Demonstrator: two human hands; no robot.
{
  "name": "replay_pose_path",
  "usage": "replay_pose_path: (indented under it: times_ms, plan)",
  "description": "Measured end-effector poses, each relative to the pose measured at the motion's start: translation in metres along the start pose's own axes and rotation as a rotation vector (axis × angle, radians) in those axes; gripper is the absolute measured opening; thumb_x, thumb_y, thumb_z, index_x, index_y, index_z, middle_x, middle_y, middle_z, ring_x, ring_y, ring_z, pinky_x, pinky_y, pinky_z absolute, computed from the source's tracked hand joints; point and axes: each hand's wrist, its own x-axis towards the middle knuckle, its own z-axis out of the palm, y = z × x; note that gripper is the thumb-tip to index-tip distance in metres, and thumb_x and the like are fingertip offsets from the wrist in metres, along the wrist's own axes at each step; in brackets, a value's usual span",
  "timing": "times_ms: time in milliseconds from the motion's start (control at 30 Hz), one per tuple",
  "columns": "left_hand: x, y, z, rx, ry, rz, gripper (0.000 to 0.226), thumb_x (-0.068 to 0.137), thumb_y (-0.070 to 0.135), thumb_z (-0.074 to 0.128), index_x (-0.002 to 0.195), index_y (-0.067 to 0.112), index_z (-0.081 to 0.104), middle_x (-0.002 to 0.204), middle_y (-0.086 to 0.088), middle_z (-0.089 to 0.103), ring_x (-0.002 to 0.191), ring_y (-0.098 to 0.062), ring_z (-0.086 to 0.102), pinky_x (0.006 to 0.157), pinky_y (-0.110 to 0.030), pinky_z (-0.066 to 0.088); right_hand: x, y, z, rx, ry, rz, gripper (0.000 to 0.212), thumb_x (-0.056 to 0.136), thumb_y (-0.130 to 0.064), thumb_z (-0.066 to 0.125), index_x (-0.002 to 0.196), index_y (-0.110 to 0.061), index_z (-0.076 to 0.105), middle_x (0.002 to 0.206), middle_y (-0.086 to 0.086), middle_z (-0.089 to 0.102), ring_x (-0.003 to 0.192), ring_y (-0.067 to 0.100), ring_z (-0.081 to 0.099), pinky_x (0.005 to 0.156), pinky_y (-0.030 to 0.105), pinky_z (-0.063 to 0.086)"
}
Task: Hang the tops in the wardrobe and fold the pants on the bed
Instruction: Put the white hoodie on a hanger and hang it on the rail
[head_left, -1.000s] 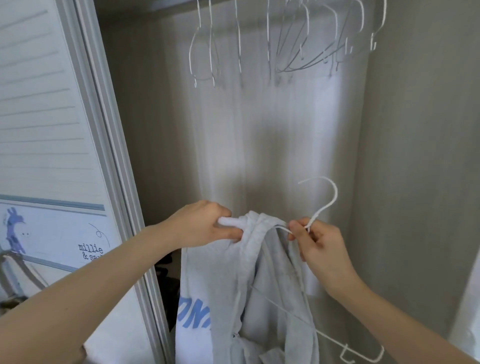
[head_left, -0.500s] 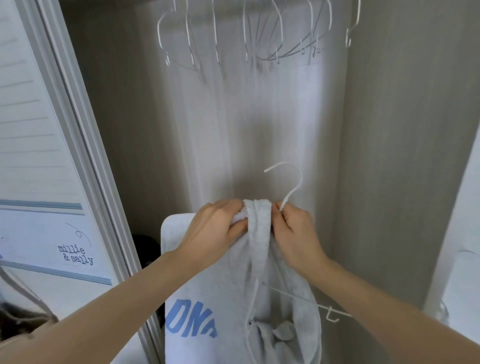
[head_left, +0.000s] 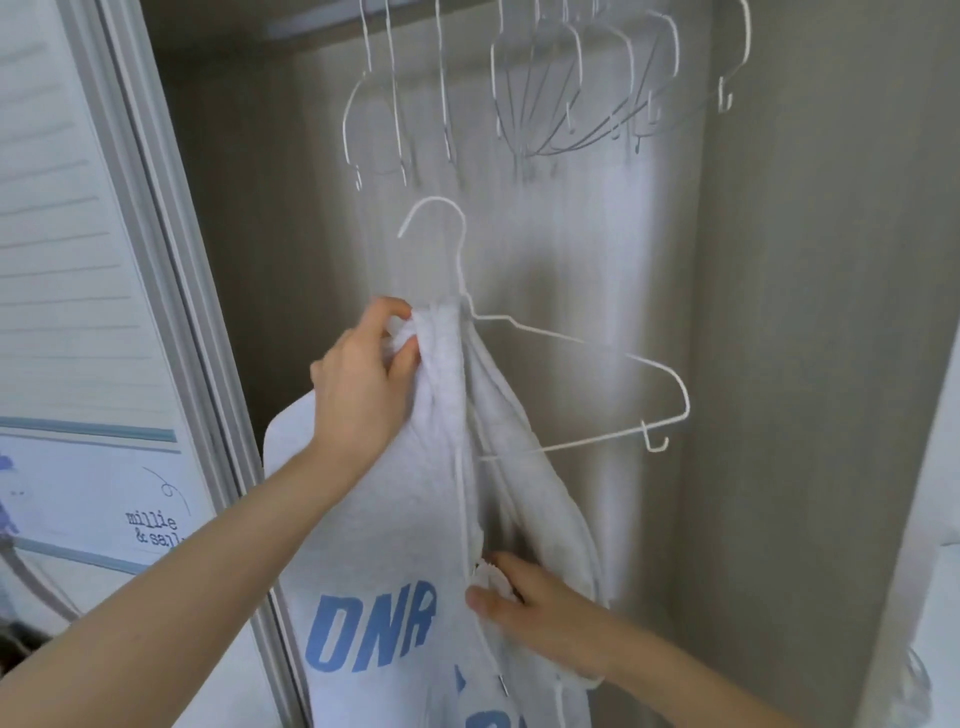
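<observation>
Left hand (head_left: 358, 395) pinching pale grey hooded top (head_left: 395, 525) at white wire hanger (head_left: 566, 374); right hand (head_left: 540, 618) fingers curled, gripping fabric, likely for threading.

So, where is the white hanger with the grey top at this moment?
In the head view it is mid-frame: the white hanger, half inside the grey top, is raised by the left hand, below the empty hangers.

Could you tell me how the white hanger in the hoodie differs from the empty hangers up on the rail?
The white hanger sits low and tilted, off the rail, half inside the grey hoodie gripped by the left hand; the empty hangers hang from the rail, bare. Its hook is free; theirs are hooked on. Both are thin wire.
</observation>
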Motion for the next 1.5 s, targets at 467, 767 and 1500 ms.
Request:
replay_pose_path:
  times_ms: [467,767,1500]
  plan:
    - [-0.004,-0.080,-0.058,0.009,-0.117,-0.162,0.014,0.100,0.029,0.048,0.111,0.032,0.056,0.088,0.017,0.062,0.080,0.001,0.058,0.070,-0.020,0.040,-0.030,-0.019,-0.126,-1.352,0.347,-0.255,0.034,0.079,-0.029,0.047,0.111,-0.029,0.058,0.099,-0.013,0.061,0.118,0.014,0.042,0.117,0.056,-0.005]
    - [-0.034,-0.059,-0.062,0.559,-0.382,0.159,0.043,0.095,0.037,0.033,0.123,0.035,0.065,0.076,0.007,0.052,0.084,-0.023,0.056,0.073,-0.037,0.021,-0.025,-0.051,-0.126,-1.161,0.837,-0.479,0.035,0.062,0.002,0.079,0.091,-0.015,0.070,0.082,-0.003,0.068,0.077,0.028,0.055,0.063,0.037,0.046]
    - [-0.023,-0.032,-0.062,-0.261,-0.112,-0.162,0.020,0.097,0.036,0.056,0.095,0.038,0.076,0.089,0.002,0.075,0.075,-0.009,0.058,0.073,-0.028,0.048,0.002,-0.119,-0.153,-0.309,0.523,0.195,0.024,0.096,-0.014,0.045,0.073,-0.012,0.052,0.072,0.004,0.052,0.063,0.015,0.048,0.048,0.017,0.039]
